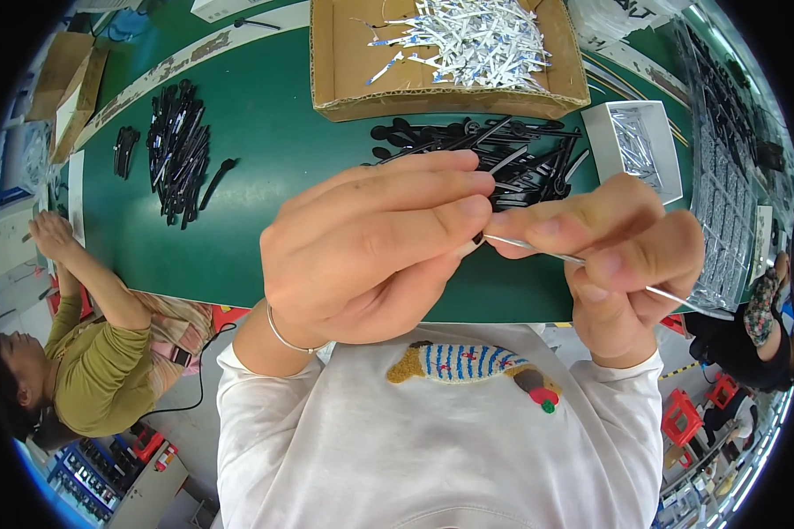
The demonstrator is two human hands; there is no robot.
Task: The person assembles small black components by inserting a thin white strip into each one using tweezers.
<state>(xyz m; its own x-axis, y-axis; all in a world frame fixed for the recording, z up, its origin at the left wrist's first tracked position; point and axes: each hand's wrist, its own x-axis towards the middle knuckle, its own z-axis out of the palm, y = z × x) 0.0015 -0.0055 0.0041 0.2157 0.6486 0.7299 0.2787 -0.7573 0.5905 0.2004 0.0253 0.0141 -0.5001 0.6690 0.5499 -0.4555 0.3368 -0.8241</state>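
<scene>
My left hand (375, 234) is closed in a pinch, and a small black piece (478, 238) shows at its fingertips; the rest of that piece is hidden by the fingers. My right hand (631, 260) grips a thin, slightly bent metal rod (547, 253) between thumb and fingers. One end of the rod meets the black piece, and the other sticks out to the lower right. Just beyond both hands, a loose pile of long black parts with rounded ends (525, 145) lies on the green table (265, 176).
A cardboard box (450, 104) of white paper strips stands at the back. To its right is a white box (670, 181) of slim silvery pieces. More black parts (178, 154) lie at left. Clear trays (728, 176) line the right edge. A person (106, 344) sits at left.
</scene>
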